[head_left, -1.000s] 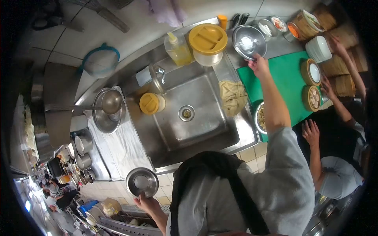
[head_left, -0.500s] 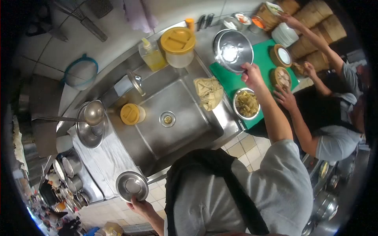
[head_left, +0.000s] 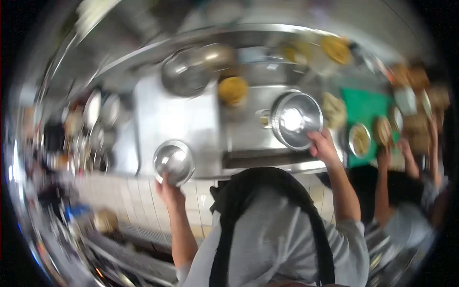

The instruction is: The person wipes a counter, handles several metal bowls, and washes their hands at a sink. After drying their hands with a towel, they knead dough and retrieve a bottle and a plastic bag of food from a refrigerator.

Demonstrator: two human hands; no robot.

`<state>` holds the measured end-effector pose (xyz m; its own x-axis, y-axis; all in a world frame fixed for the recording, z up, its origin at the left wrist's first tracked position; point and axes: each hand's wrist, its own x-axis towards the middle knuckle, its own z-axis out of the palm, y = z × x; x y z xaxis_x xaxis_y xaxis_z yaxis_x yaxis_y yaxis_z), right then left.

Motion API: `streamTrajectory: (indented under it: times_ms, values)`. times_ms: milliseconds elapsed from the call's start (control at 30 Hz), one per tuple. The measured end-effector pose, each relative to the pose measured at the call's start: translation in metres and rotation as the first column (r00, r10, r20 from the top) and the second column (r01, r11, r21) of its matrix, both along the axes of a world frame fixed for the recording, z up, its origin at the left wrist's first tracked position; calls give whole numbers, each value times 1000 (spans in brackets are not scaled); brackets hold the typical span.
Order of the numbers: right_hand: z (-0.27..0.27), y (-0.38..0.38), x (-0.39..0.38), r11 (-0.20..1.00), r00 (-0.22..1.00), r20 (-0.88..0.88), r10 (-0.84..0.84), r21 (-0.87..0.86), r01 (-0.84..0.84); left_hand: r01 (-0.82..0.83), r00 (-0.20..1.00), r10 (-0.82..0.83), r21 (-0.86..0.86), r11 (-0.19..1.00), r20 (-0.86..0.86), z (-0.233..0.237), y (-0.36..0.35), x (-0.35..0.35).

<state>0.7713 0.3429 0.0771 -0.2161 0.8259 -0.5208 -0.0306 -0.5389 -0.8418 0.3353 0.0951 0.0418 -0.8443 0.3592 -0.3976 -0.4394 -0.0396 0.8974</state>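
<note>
My left hand (head_left: 169, 190) grips the near rim of a shiny metal bowl (head_left: 180, 158), with fingers closed on it. This bowl hangs over the front edge of a white cloth (head_left: 184, 115) spread on the counter. At the right, my right hand (head_left: 325, 146) pinches the edge of a larger metal bowl (head_left: 299, 115), tilted above the sink (head_left: 246, 136). Its doubled rim suggests stacked bowls, but blur hides how many. Both bowls look empty inside.
A yellow-lidded tub (head_left: 233, 91) stands at the sink's left side. Metal bowls and a ladle (head_left: 217, 56) lie behind the cloth. To the right, a co-worker's hands are beside steamer baskets (head_left: 381, 130) and a filled bowl (head_left: 359, 140) on a green board (head_left: 366, 105).
The view has swung left and blurred. My right hand has brought the larger bowl from over the green board to above the sink. My left hand still holds the smaller bowl.
</note>
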Motion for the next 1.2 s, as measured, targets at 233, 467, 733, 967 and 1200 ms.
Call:
streamTrajectory:
  times_ms: [233, 467, 733, 967, 1200]
  values:
    - [-30, -14, -195, 948, 947, 49, 317, -50, -314, -79, 997, 78, 140, 987, 13, 18, -41, -73]
    - [-22, -4, -406, 882, 882, 32, 470, -39, -469, -238, 969, 219, 198, 951, 111, 6, -99, -136]
    - [-44, 31, -558, 914, 916, -102, 388, -88, -397, -309, 911, 267, 94, 946, 314, -15, -111, -165]
    - [-79, 87, -622, 950, 935, -242, 260, -110, -292, -126, 896, 91, 52, 991, 435, -20, -82, -180]
    - [-104, 92, -640, 964, 904, -402, 147, -144, -222, -96, 905, 32, 129, 987, 424, -54, -11, -201]
